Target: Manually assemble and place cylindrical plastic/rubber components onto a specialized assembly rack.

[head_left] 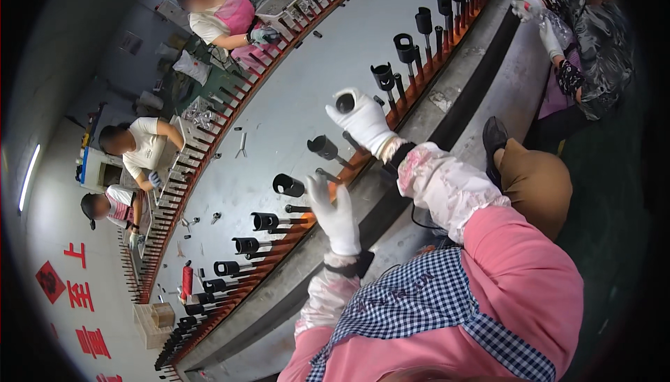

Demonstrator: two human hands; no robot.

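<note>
My right hand point(368, 122), in a white glove, is wrapped round a black cup-shaped part point(345, 103) whose round open end shows; whether a rod bears it is hidden by the glove. Nearer to me, my left hand point(333, 216), also white-gloved, is open with its fingers stretched up beside the row of rods and nothing visible in it. Between the two hands a black slotted cup point(322, 147) stands tilted on its rod. Just left of my left hand is another black cup point(287, 185).
A curved orange-edged rail point(300, 232) carries several rods with black cups. Beyond it lies a grey surface point(279, 103) with loose small parts and a red cylindrical object point(187, 281). Several people work across it, and a white-gloved co-worker point(593, 47) sits at right.
</note>
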